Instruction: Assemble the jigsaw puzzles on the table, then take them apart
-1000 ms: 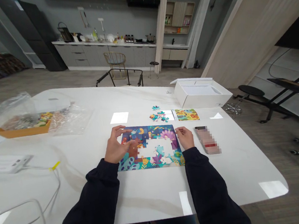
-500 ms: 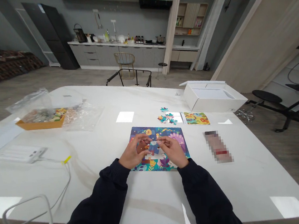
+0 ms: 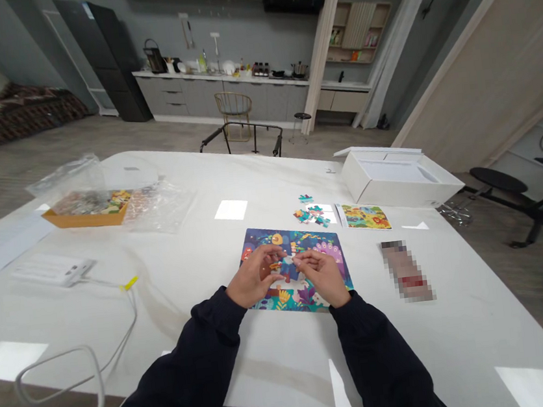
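Note:
A colourful puzzle board [image 3: 282, 299] lies on the white table in front of me, both hands above its middle. My left hand [image 3: 256, 276] is curved at the left, thumb and fingers apart, with nothing visible gripped between them. From the right, my right hand [image 3: 325, 276] reaches in with its thumb and forefinger pinched together; whatever they hold is too small to make out. Behind the board lie several loose puzzle pieces [image 3: 316, 214]. A picture card [image 3: 366, 217] with a yellow animal scene is to their right.
A white open box [image 3: 396, 179] stands at the back right, a blurred flat object [image 3: 407, 271] nearer. On the left are an orange tray [image 3: 87, 218] with pieces, clear plastic packaging [image 3: 164, 206], and a white power bank [image 3: 53, 270] with a cable [image 3: 93, 361].
The view has shifted slightly, so the table scene sits a little further right. Both hands stay over the board's middle, with the right fingertips slightly further from the left ones.

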Action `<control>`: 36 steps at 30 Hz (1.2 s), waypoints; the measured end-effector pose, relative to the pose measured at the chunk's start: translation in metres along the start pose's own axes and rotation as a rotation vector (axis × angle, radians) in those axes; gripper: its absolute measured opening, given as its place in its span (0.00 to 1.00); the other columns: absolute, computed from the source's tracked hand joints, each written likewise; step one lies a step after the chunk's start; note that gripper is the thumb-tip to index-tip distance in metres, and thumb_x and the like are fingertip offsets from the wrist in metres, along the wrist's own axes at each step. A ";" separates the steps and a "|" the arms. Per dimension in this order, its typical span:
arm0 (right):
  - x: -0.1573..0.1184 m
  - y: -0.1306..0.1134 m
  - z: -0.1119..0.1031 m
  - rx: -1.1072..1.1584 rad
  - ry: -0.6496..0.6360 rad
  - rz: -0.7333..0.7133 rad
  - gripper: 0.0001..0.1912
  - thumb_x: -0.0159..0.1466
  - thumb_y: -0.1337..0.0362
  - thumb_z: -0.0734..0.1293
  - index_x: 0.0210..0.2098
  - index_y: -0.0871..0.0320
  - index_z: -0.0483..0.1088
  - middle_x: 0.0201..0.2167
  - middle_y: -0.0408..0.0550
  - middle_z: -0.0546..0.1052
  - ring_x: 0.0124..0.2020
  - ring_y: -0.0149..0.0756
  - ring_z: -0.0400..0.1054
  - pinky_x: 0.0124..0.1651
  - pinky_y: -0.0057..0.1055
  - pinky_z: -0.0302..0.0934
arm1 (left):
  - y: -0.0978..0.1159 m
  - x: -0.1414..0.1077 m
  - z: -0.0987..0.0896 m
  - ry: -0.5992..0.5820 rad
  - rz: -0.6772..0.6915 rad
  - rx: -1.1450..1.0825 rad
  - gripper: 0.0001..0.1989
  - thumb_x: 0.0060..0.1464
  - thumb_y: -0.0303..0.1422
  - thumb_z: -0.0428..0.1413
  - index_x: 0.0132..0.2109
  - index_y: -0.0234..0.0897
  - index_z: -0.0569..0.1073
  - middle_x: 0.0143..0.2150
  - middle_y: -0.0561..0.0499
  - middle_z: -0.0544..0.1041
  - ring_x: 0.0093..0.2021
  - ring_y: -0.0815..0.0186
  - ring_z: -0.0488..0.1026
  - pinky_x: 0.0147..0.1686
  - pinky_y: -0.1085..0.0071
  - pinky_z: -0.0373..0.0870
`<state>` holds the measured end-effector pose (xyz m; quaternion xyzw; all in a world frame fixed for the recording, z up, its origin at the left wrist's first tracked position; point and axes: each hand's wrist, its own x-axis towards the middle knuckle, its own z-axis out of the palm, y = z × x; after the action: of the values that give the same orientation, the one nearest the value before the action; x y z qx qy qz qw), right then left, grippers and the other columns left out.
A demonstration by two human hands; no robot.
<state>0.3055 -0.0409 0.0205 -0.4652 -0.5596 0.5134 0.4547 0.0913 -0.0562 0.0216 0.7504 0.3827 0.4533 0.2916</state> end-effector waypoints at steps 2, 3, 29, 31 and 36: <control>0.000 0.001 0.000 0.001 -0.004 0.003 0.19 0.56 0.47 0.75 0.32 0.57 0.76 0.25 0.48 0.80 0.28 0.38 0.75 0.31 0.31 0.68 | 0.001 0.000 -0.001 -0.008 0.004 0.001 0.25 0.57 0.26 0.63 0.59 0.41 0.66 0.53 0.44 0.78 0.51 0.58 0.75 0.53 0.59 0.72; 0.000 0.001 0.000 0.006 -0.011 0.012 0.19 0.56 0.47 0.75 0.32 0.57 0.75 0.25 0.48 0.80 0.26 0.37 0.74 0.29 0.30 0.67 | 0.002 0.001 -0.001 -0.004 -0.003 0.002 0.23 0.58 0.26 0.62 0.59 0.41 0.66 0.54 0.44 0.78 0.51 0.59 0.75 0.53 0.59 0.73; -0.002 -0.009 -0.001 0.108 -0.102 0.133 0.24 0.58 0.41 0.72 0.26 0.56 0.69 0.14 0.41 0.73 0.09 0.26 0.57 0.13 0.24 0.46 | 0.010 0.005 0.016 0.173 -0.061 0.053 0.19 0.56 0.36 0.65 0.55 0.42 0.76 0.53 0.43 0.74 0.42 0.61 0.77 0.43 0.61 0.81; -0.002 -0.008 0.000 0.091 -0.100 0.136 0.25 0.57 0.41 0.73 0.25 0.56 0.70 0.15 0.42 0.74 0.10 0.26 0.58 0.13 0.24 0.49 | 0.011 0.006 0.016 0.172 -0.017 0.100 0.17 0.57 0.36 0.65 0.53 0.41 0.76 0.50 0.45 0.76 0.42 0.62 0.77 0.42 0.62 0.81; -0.001 -0.008 0.000 0.071 -0.118 0.198 0.28 0.55 0.37 0.73 0.24 0.57 0.69 0.25 0.50 0.82 0.11 0.26 0.62 0.13 0.24 0.50 | 0.011 0.008 0.013 0.136 0.049 0.257 0.15 0.59 0.38 0.63 0.51 0.41 0.76 0.47 0.45 0.79 0.48 0.57 0.77 0.49 0.58 0.79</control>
<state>0.3054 -0.0421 0.0283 -0.4707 -0.5181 0.6018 0.3845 0.1084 -0.0563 0.0285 0.7581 0.4381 0.4573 0.1554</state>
